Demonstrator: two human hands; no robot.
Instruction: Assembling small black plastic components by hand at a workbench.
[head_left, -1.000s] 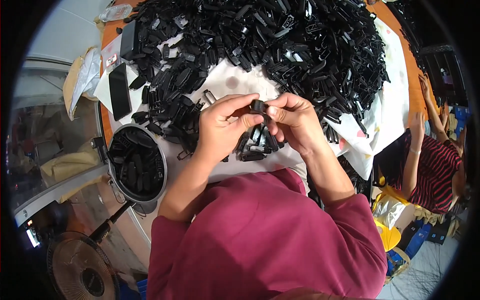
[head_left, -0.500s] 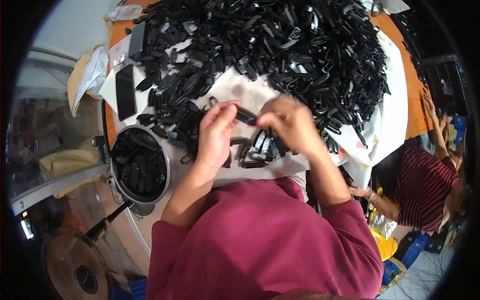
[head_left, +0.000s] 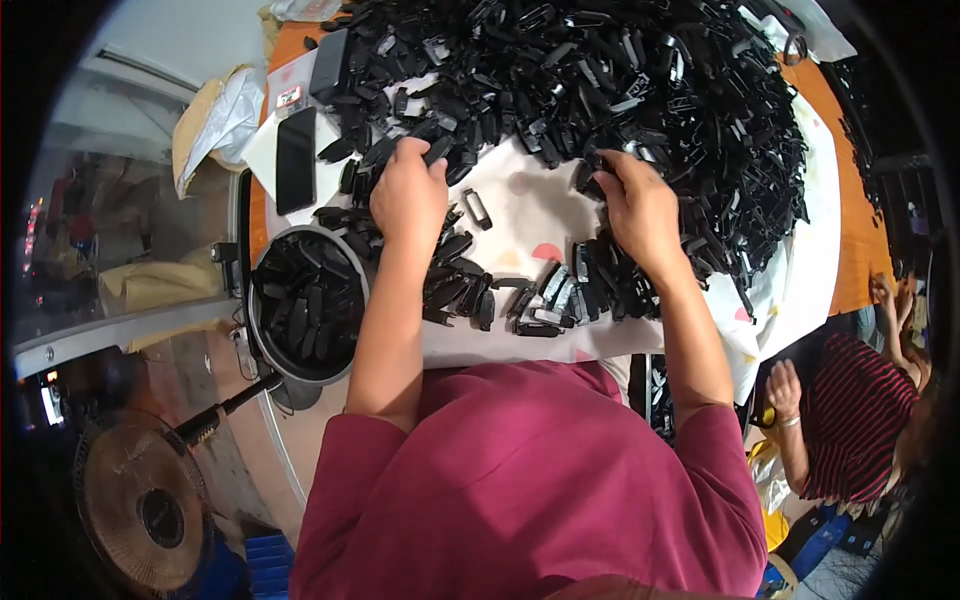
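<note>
Two hands reached into a big heap of small black plastic clip parts [head_left: 620, 90] spread on a white patterned cloth [head_left: 520, 205]. Left hand [head_left: 408, 195] curled at the heap's near edge, fingertips on one black piece [head_left: 438, 150]; grip unclear. Right hand [head_left: 640, 205] lay palm-down, fingers bent into the pile, hold not visible. Likely the picking step; next move would need a piece pinched clear. Round grey bucket of black parts [head_left: 305, 300] sat just left, a black phone [head_left: 296, 160] beyond it.
</note>
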